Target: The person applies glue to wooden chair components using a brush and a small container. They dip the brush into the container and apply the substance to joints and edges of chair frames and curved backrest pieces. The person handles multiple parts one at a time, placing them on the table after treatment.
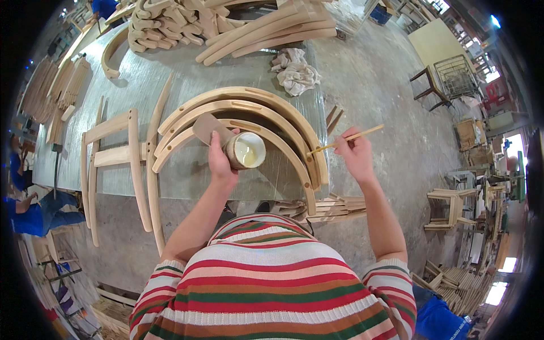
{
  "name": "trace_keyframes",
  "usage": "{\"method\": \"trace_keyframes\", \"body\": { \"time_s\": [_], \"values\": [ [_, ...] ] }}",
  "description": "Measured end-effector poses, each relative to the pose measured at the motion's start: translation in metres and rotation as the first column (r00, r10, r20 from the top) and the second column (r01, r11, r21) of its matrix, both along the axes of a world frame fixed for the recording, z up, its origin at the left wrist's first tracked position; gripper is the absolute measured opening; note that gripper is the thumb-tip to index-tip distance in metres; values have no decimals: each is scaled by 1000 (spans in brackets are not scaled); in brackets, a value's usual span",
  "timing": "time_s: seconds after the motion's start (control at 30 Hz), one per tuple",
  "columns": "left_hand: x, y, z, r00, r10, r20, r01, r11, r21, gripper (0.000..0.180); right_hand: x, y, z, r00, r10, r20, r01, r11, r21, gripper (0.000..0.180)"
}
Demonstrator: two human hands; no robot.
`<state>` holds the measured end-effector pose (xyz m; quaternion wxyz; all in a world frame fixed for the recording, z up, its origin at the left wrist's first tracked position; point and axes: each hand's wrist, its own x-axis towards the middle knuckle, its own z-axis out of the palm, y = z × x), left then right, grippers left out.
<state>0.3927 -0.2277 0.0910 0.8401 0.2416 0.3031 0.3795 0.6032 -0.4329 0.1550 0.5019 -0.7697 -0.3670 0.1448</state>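
Observation:
My left hand (pixel 220 163) grips a round cup (pixel 232 154) with a dark outside and a white inside, part filled with pale yellowish liquid. A flat brown piece (pixel 207 128), perhaps sandpaper or card, sticks out between that hand and the cup. A slim wooden stick (pixel 369 131) is pinched in my right hand (pixel 357 157). Its thin tip reaches the right end of the curved wooden parts, at or just over a slot; contact cannot be made out. Three bent wooden rails (pixel 238 106) with slots and holes lie side by side on the table's near edge, arching away from me.
A wrapped table (pixel 127 65) bears a wooden chair frame (pixel 135 164) at left, stacked curved parts (pixel 164 25), long wooden pieces (pixel 272 28) and a crumpled cloth (pixel 296 72). Wood strips (pixel 340 208) lie below its edge. Blue-clad people (pixel 42 215) are at left.

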Motion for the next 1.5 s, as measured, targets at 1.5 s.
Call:
{"method": "trace_keyframes", "body": {
  "time_s": [1.5],
  "values": [
    [-6,-25,36,995,-73,65,46,936,349,45,-76,45,10,971,184,-154,-142,958,250,14]
  ]
}}
